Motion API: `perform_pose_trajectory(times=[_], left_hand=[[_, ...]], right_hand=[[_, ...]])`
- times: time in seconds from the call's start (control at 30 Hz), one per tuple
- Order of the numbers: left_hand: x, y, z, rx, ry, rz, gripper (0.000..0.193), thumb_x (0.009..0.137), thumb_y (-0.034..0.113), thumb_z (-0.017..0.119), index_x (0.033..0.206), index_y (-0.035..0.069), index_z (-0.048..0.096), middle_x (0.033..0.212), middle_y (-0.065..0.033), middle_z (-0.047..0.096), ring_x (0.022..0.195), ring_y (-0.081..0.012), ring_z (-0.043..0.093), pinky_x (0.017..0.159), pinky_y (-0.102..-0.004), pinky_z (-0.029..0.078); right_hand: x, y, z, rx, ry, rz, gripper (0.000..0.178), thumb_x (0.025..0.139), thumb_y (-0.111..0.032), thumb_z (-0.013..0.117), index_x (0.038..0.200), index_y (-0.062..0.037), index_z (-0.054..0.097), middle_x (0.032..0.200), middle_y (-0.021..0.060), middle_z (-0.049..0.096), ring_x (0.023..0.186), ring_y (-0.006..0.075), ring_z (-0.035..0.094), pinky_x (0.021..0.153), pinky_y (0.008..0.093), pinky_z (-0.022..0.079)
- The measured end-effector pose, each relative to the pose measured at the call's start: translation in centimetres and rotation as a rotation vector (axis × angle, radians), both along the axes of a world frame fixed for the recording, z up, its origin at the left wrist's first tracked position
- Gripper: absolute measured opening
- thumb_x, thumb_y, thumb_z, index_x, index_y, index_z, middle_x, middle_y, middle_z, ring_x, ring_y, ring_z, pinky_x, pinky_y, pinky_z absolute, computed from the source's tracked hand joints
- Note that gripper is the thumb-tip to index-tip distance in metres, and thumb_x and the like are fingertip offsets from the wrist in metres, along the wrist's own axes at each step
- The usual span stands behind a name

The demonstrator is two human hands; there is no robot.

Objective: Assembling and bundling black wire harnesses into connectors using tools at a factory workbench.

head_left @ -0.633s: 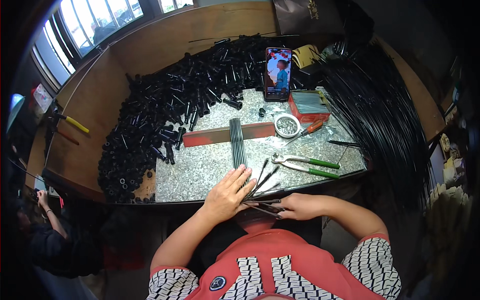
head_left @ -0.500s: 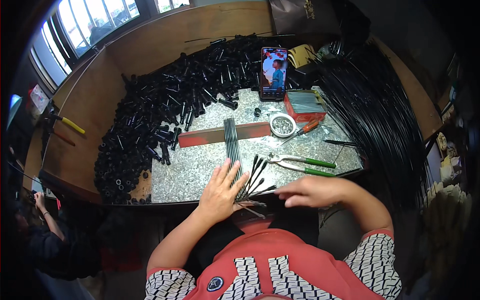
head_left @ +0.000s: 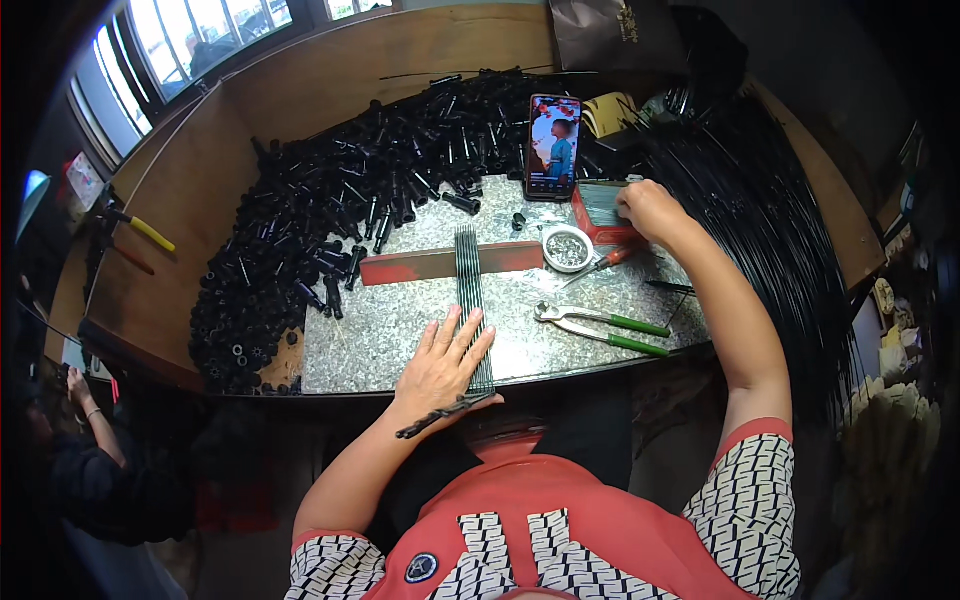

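Observation:
My left hand (head_left: 442, 360) lies at the table's front edge over a row of thin dark rods (head_left: 468, 285). Its fingers are spread on top, and the thumb shows below the rods. The rods' black, thicker ends (head_left: 432, 416) cross toward my left wrist. Farther up, the rods rest over a flat red-brown bar (head_left: 405, 268). My right hand (head_left: 652, 212) reaches into a red box (head_left: 590, 218) of thin grey strips (head_left: 600, 203). Its fingers are bent together at the strips; what they pinch is hidden.
Pliers with green handles (head_left: 605, 328) lie right of the rods. Beyond are a white bowl of small metal pieces (head_left: 568, 249), a red screwdriver (head_left: 612, 258) and a propped phone (head_left: 552, 150). Black tubular parts (head_left: 330, 200) pile up left and back; long black rods (head_left: 760, 220) spread right.
My right hand has gone from the front edge up to the red box. The rods' black ends, fanned out right of my left hand before, now lie across toward the left wrist.

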State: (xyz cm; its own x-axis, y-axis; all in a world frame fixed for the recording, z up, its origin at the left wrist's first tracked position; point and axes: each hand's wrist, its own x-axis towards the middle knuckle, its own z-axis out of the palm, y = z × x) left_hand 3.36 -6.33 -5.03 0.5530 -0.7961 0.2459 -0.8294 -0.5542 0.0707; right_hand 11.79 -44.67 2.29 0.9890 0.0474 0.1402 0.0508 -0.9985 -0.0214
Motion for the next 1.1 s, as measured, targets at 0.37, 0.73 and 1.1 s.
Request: perform_pose_trajectory(times=[0.37, 0.73, 1.1], left_hand=[[0.5, 0.4, -0.3, 0.064, 0.018, -0.021, 0.093, 0.069, 0.063, 0.066, 0.139, 0.008, 0.038, 0.146, -0.0143, 0.032, 0.137, -0.0368, 0.023, 0.111, -0.0506, 0.021], [0.3, 0.3, 0.3, -0.023, -0.026, 0.003, 0.085, 0.077, 0.065, 0.054, 0.136, 0.005, 0.042, 0.143, -0.0174, 0.036, 0.135, -0.0388, 0.028, 0.107, -0.0547, 0.025], [-0.1, 0.1, 0.0, -0.013, 0.038, 0.030, 0.065, 0.077, 0.006, 0.051, 0.140, 0.006, 0.035, 0.147, -0.0152, 0.030, 0.136, -0.0360, 0.027, 0.108, -0.0547, 0.024]], right_hand=[[0.1, -0.5, -0.9, -0.172, 0.013, 0.006, 0.009, 0.072, -0.006, 0.066, 0.077, 0.0013, 0.063, 0.085, 0.0227, 0.063, 0.085, 0.0379, 0.062, 0.075, 0.0446, 0.050], [0.1, 6.0, -0.2, -0.020, -0.291, 0.232, 0.021, 0.075, 0.004, 0.050, 0.094, -0.0040, 0.053, 0.093, 0.0156, 0.054, 0.089, 0.0351, 0.058, 0.073, 0.0433, 0.048], [1.9, 13.1, -4.9, 0.055, -0.283, 0.536, 0.011, 0.077, -0.007, 0.053, 0.083, -0.0038, 0.061, 0.086, 0.0126, 0.058, 0.087, 0.0306, 0.058, 0.075, 0.0404, 0.049]])
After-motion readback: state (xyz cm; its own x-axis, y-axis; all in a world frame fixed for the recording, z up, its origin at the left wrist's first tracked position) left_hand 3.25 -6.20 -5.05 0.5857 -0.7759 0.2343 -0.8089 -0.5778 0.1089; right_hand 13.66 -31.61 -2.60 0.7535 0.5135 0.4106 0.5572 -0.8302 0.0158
